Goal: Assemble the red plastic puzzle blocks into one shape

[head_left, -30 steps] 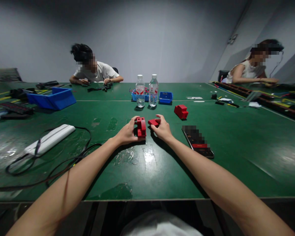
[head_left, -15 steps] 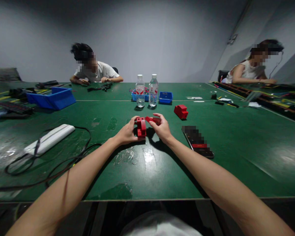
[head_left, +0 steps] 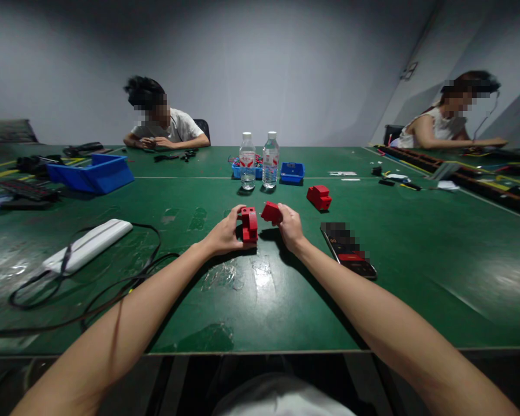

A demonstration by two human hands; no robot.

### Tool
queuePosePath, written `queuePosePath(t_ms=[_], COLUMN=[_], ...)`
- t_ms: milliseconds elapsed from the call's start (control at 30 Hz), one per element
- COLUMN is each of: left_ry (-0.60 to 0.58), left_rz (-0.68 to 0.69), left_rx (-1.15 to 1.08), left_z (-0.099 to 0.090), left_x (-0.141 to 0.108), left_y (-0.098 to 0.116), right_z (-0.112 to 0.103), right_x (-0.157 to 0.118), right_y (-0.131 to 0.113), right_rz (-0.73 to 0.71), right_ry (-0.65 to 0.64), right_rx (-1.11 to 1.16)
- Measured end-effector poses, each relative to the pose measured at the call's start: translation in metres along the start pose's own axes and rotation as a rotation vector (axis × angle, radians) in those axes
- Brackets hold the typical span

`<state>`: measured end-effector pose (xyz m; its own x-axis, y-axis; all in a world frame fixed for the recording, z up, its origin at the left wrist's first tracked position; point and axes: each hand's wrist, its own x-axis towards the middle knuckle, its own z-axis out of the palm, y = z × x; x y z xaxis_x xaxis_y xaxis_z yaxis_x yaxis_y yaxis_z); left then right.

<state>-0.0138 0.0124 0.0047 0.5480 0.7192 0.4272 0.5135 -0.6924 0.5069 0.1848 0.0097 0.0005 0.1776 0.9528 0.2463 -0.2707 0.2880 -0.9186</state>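
My left hand (head_left: 226,232) is closed around the left side of a red notched block (head_left: 249,224), which stands on the green table (head_left: 268,312) and shows two small holes on top. Pinched in the fingers of my right hand (head_left: 290,226) is a smaller red block piece (head_left: 271,212), held just above the table with a thin pin or edge pointing left. A narrow gap separates the two red pieces. Farther right, a third red block (head_left: 319,197) lies on the table, touched by neither hand.
Two water bottles (head_left: 247,162) stand ahead, by a small blue bin (head_left: 292,172). A phone (head_left: 347,248) lies right of my right hand. To the left are a white power bank-like bar (head_left: 89,245), black cables (head_left: 151,266) and a large blue bin (head_left: 96,173). Two people sit beyond.
My right hand has turned the smaller red piece from a thin, tilted view to a broader face and drawn it slightly away from the notched block. My left hand stays put.
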Motion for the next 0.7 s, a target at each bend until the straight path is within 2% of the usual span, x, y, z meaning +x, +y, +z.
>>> queuePosePath(t_ms=[300,700], left_ry=[0.000,0.003], left_rz=[0.015,0.025], left_rx=[0.006,0.019], left_z=[0.0004,0.0010], left_x=[0.0005,0.0001], left_y=[-0.0016,-0.0016], right_z=[0.0020,-0.0010], right_x=[-0.0033,0.0009], right_y=[0.0003,0.0032], right_rz=[0.099,0.143], right_ry=[-0.060,-0.037], right_rx=[-0.006,0.080])
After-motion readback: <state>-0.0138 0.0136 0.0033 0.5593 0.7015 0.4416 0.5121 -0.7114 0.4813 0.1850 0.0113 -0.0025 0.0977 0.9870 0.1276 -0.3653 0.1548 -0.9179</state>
